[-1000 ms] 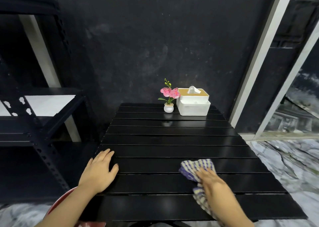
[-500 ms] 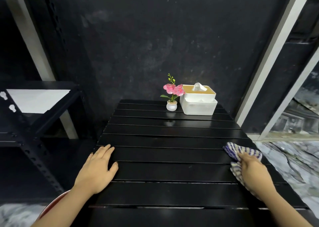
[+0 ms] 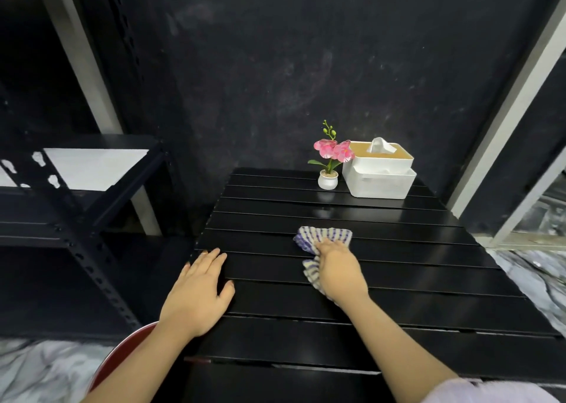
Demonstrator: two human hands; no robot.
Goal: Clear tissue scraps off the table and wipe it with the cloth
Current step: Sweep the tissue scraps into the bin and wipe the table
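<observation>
A purple-and-white striped cloth lies bunched on the black slatted table, near its middle. My right hand presses down on the cloth's near part and grips it. My left hand rests flat on the table's left edge, fingers spread, holding nothing. No tissue scraps show on the tabletop.
A white tissue box and a small pot with pink flowers stand at the table's far edge against the dark wall. A black metal shelf rack stands to the left. A red round rim sits below the table's left corner.
My right hand slid the cloth out to the table's right edge, then back left and farther away to the middle. The left hand stayed on the left edge.
</observation>
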